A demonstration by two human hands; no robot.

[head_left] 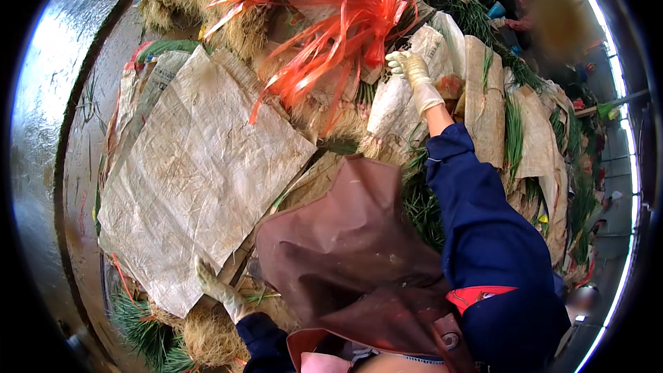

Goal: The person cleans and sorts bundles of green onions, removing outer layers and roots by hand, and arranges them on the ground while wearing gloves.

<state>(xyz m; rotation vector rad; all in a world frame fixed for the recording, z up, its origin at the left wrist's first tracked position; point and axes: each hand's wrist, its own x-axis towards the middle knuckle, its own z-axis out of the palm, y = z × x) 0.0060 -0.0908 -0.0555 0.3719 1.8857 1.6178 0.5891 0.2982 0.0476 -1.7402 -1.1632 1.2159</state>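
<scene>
My right hand, in a pale glove, reaches far forward. Its fingers are curled at the gathered part of a large bunch of red plastic strips, which fans out to the far left. At the lower left, my gloved left hand lies against the near edge of a broad off-white woven sheet. Its fingers are stretched out and hold nothing that I can see. Between my hands spreads a brown apron that I wear.
Green-leaved bundles with pale fibrous roots lie by the sheet's near edge; more roots show at the far side. Folded woven sacks and green leaves fill the right. Wet floor runs along the left. Another person's sleeve shows far right.
</scene>
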